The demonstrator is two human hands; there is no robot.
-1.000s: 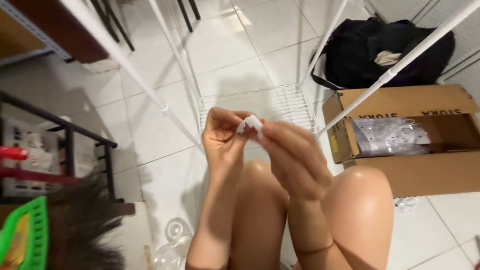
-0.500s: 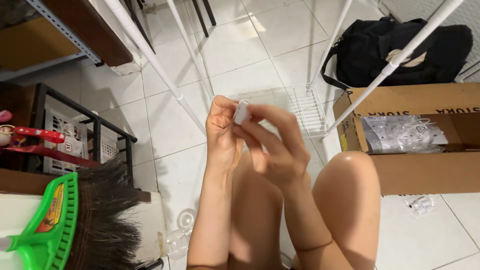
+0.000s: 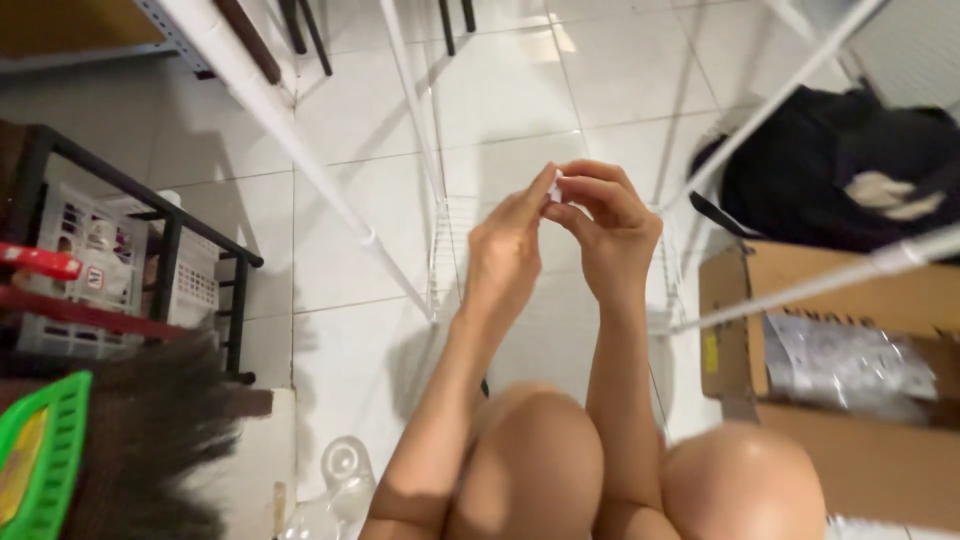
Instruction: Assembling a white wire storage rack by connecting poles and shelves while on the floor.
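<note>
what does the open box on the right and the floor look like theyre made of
Box: brown corrugated cardboard by its look, matte, with folded flaps; a crinkled clear plastic bag lies inside. Floor: glazed white tiles, probably ceramic, with grout lines and a soft sheen.

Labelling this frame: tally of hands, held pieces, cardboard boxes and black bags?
Hands: 2, left hand, right hand
Small white piece pinched between both: 1
Cardboard box: 1
Black bag: 1
Total: 5
</note>
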